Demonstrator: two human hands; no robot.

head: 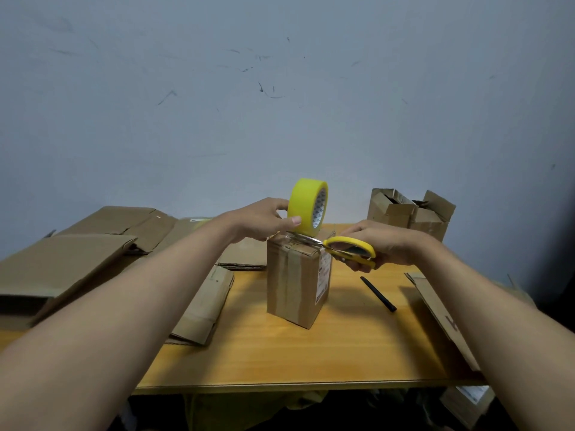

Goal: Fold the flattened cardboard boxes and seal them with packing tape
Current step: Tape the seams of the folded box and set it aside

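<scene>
A small folded cardboard box (297, 281) stands upright in the middle of the wooden table (311, 356), with tape running down its front. My left hand (267, 217) grips a yellow tape roll (306, 206) held upright just above the box top. My right hand (381, 244) grips yellow-handled scissors (348, 247). Their blades point left and lie under the roll, over the box top. Whether the blades are closed on the tape is not visible.
Flattened cardboard boxes (71, 259) are piled on the left, and one (205, 303) lies beside the standing box. Two folded boxes (410, 213) stand at the back right. A black pen (378, 293) lies to the right. Another flat cardboard piece (441, 315) overhangs the right edge.
</scene>
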